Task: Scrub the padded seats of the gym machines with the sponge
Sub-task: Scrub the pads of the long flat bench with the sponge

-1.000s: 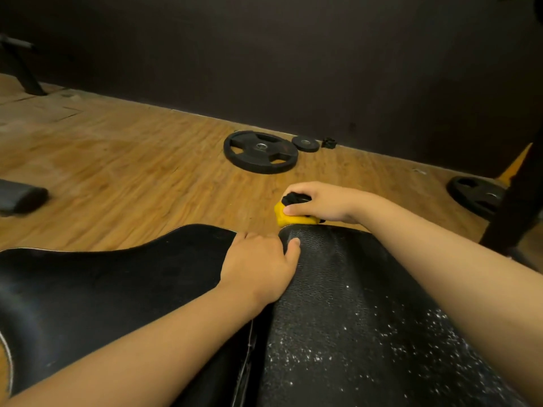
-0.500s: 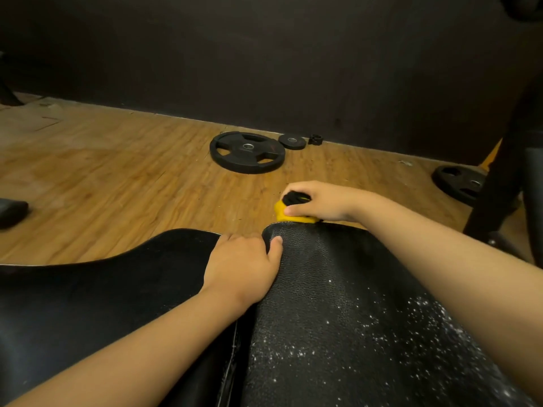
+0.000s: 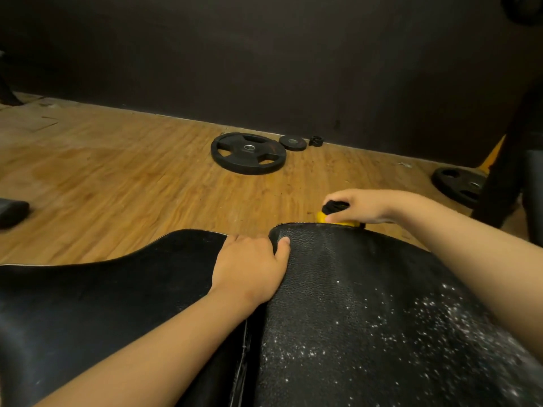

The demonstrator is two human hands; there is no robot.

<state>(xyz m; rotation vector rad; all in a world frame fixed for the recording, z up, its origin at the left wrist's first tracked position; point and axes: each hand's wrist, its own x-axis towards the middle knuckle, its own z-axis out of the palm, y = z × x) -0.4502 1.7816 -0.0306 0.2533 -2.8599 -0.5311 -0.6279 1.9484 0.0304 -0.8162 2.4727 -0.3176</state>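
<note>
My right hand (image 3: 361,205) reaches out to the far edge of the padded seat (image 3: 352,289), arm stretched across it from the right. The fingers curl down round the sponge (image 3: 338,221), which is yellow below and black on top, and hold it against that far rim, just past the seat's top face. My left hand (image 3: 249,265) lies lower and nearer, at the seat's left corner. The thumb sits on the grained top, and the other fingers bend down into the gap beside it, so the hand grips the edge. Its forearm runs back toward me along the gap.

The seat is black and pebbled, with white specks scattered over its near right part. To its left is a second pad (image 3: 102,304), smoother and also black, with a pale seam along its rim.

Beyond both is a wooden floor (image 3: 117,177). A large weight plate (image 3: 248,153) lies flat on it, with a small plate (image 3: 293,142) just beside it and a little black collar (image 3: 316,141) near the dark wall (image 3: 264,54). Another plate (image 3: 458,185) lies at the right, partly behind a dark machine frame (image 3: 511,148).
</note>
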